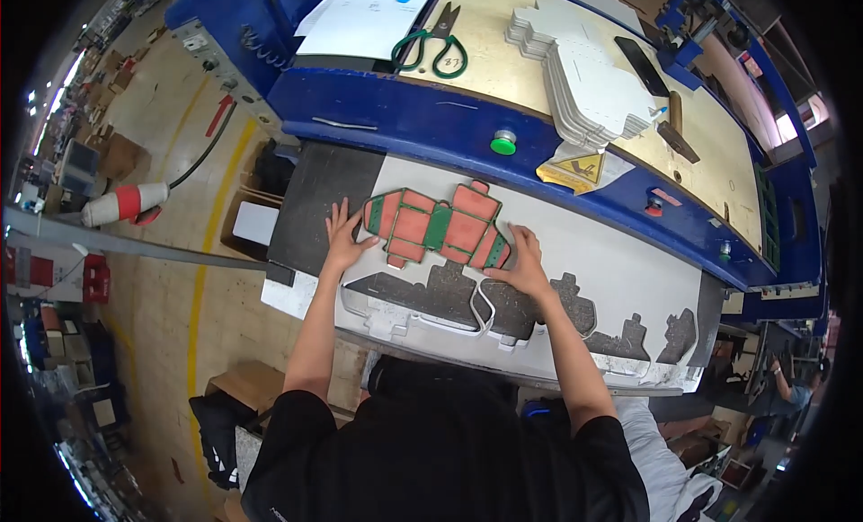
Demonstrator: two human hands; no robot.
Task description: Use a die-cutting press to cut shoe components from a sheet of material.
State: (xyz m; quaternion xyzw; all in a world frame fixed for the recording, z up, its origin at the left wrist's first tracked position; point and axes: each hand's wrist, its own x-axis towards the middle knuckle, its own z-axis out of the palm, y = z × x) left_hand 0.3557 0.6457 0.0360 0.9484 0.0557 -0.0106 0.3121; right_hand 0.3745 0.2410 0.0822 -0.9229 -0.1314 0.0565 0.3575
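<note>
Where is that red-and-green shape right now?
In the head view, the red-and-green shape lies near the middle, on the pale sheet, between the left hand and the right hand.

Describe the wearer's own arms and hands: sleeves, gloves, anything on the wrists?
Black short-sleeved top; the left sleeve and right sleeve are loose and end around the elbows. Small pale print at lower left of the top. Forearms bare. Left hand and right hand ungloved; no watch or bracelet visible.
</note>
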